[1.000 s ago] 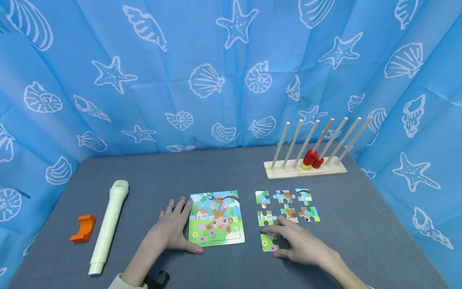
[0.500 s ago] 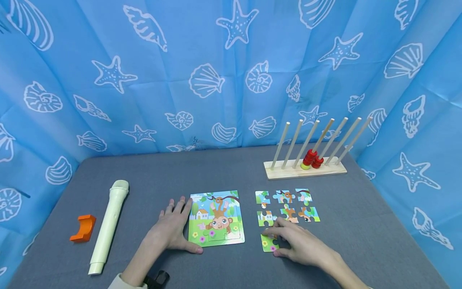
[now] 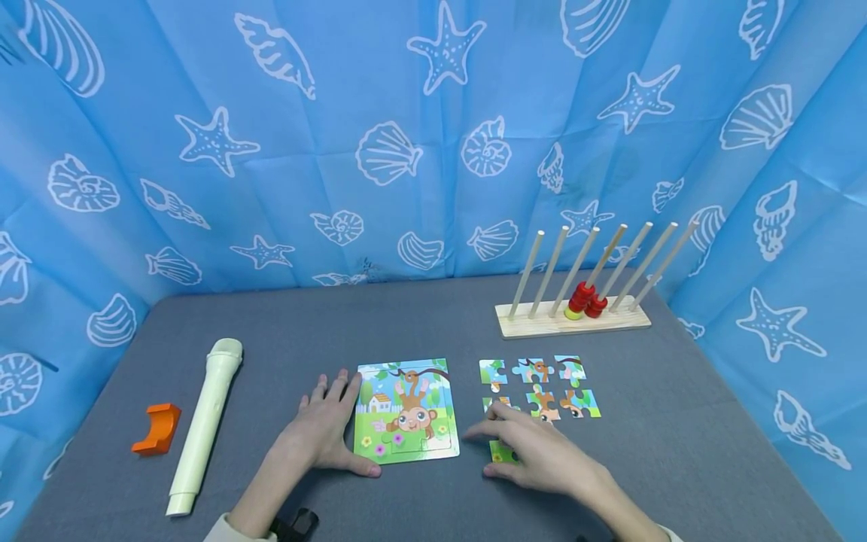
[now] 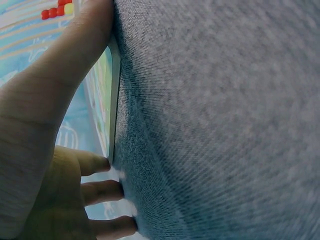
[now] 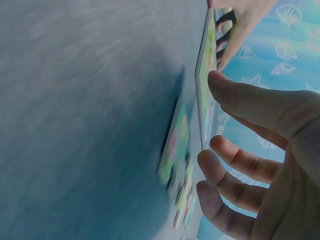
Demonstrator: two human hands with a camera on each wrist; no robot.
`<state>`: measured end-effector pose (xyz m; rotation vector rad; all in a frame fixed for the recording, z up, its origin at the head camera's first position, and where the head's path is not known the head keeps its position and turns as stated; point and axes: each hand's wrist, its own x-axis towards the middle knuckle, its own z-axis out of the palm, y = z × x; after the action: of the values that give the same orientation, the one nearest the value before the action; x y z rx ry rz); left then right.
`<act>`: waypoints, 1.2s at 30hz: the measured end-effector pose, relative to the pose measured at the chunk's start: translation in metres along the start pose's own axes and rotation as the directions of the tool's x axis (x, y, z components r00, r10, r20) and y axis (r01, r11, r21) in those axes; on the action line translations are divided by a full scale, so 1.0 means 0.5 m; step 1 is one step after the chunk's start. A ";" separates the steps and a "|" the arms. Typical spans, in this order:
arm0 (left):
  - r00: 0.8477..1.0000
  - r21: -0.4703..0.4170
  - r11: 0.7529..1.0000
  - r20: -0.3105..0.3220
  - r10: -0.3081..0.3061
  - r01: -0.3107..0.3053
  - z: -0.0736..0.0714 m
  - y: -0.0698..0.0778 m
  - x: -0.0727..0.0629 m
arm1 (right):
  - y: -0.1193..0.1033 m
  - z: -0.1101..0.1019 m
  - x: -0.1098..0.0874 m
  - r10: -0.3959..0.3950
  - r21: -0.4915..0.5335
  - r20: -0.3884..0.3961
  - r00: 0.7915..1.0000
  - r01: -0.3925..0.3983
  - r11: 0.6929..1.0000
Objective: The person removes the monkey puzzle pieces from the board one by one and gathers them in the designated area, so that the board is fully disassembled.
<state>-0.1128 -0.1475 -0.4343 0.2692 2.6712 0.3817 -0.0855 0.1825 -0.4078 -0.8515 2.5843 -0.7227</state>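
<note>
A square puzzle board with a monkey picture lies mid-table in the head view. My left hand rests along its left side, fingers spread, thumb at the lower left corner; the left wrist view shows the board's edge beside the fingers. Right of the board, my right hand hovers above a green flowered puzzle piece, partly hidden by it. In the right wrist view that piece lies on the cloth, apart from my loosely bent fingers, which hold nothing.
Several more puzzle pieces lie in rows beyond my right hand. A wooden peg rack with red and yellow beads stands at the back right. On the left are a pale green toy microphone and an orange curved block.
My right hand has left the flowered puzzle piece and shifted left, toward the board, covering more of the piece above. My left hand and the board stay in place.
</note>
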 end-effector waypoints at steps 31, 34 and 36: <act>1.000 0.013 1.000 0.015 0.012 -0.013 -0.004 -0.001 0.000 | -0.103 0.054 0.134 -0.106 -0.047 -0.025 0.994 0.105 0.993; 1.000 0.014 1.000 0.015 0.015 -0.016 -0.003 -0.001 0.001 | -0.105 0.058 0.141 -0.096 -0.030 -0.023 0.995 0.095 0.995; 1.000 0.011 1.000 0.016 0.013 -0.013 -0.003 -0.002 0.002 | -0.105 0.061 0.145 -0.085 -0.028 -0.022 0.996 0.085 0.996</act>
<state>-0.1143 -0.1485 -0.4336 0.2924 2.6579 0.3674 -0.1035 0.0898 -0.4141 -0.9724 2.5974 -0.7271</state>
